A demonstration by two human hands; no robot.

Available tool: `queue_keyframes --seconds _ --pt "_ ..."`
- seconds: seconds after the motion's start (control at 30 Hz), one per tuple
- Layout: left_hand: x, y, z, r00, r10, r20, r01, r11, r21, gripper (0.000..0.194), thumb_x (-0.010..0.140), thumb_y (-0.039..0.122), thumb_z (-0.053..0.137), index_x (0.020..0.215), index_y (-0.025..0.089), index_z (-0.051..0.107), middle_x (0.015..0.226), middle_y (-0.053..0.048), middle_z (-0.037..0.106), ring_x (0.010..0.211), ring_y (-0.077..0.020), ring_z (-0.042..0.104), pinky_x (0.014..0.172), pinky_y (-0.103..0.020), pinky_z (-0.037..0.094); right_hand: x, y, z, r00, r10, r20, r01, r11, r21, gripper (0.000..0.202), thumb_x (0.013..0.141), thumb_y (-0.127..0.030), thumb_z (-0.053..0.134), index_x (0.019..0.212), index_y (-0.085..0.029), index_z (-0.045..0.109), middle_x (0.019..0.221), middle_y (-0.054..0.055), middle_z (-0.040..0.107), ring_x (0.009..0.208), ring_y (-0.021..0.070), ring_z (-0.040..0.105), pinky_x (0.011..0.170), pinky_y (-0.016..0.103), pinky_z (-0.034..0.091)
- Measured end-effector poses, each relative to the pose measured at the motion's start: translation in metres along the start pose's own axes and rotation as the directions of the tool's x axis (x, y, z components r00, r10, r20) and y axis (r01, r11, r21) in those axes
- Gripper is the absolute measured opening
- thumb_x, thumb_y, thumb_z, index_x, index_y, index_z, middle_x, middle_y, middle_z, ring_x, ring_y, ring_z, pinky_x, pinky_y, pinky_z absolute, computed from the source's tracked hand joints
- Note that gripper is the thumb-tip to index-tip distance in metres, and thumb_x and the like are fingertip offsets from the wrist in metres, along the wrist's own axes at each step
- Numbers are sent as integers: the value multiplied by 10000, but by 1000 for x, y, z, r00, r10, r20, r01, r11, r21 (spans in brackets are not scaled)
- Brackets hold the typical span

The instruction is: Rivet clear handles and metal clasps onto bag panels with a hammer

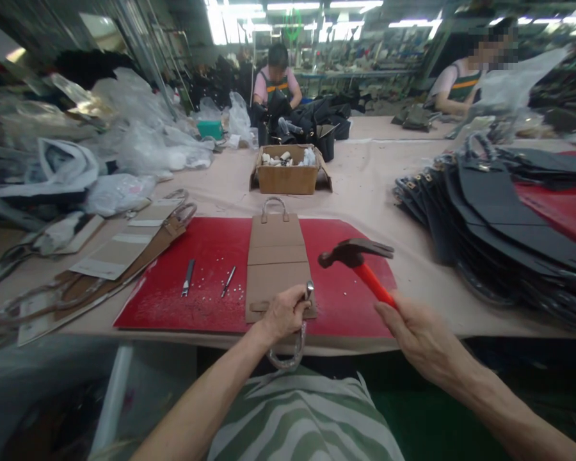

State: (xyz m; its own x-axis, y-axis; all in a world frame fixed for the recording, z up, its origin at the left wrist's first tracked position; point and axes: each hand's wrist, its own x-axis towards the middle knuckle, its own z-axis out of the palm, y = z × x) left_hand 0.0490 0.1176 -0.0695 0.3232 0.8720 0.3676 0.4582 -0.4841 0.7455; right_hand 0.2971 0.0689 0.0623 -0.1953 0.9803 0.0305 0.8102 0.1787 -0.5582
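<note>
A tan leather bag panel [276,246] lies flat on a red mat [216,246], with a handle at its far end and a plastic-wrapped one hanging over the near edge. My left hand [284,312] is closed around a short metal punch [310,289], held upright over the panel's near right corner. The punch's tip is hidden behind my fingers. To the right, my right hand [422,330] grips the orange handle of a claw hammer [365,272]. Its head is raised above the mat, apart from the punch.
A pronged metal tool [187,278], a slim punch [228,282] and small white bits lie on the mat's left half. Tan bag pieces [134,237] are piled left, dark bag panels [489,205] right. A cardboard box [287,179] stands beyond; two people work farther back.
</note>
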Motion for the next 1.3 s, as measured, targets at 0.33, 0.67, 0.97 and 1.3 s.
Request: queue_keyframes --seconds 0.33,0.67,0.97,1.3 --pt "0 4 -5 1000 -12 0 12 1000 17 76 866 162 526 904 191 585 872 -40 635 819 -164 590 780 -268 461 52 66 70 979 47 -200 -128 902 -413 230 911 -305 452 998 -132 576 961 166 606 823 265 559 681 367 414" --pt "17 0 -22 831 -523 -188 381 782 -494 308 923 411 445 990 159 608 942 -76 701 829 -182 676 756 -314 537 37 -13 138 984 -175 -13 163 938 -305 380 826 -270 631 1186 -179 552 1181 131 547 1011 277 475 833 387 377" --pt "17 -42 -167 698 -624 -353 662 373 650 317 854 416 467 768 164 639 783 -146 694 833 -324 663 727 -394 479 40 -7 129 983 -177 52 184 949 -255 322 849 -265 613 1159 -188 569 1180 124 540 1018 273 458 823 371 350" --pt "-29 -20 -130 979 -203 16 123 655 745 184 937 283 472 1011 177 603 1014 -93 639 944 -220 608 810 -314 480 69 -18 123 899 -364 245 427 854 -297 153 939 -244 492 940 -184 632 955 94 605 867 227 478 785 366 285"
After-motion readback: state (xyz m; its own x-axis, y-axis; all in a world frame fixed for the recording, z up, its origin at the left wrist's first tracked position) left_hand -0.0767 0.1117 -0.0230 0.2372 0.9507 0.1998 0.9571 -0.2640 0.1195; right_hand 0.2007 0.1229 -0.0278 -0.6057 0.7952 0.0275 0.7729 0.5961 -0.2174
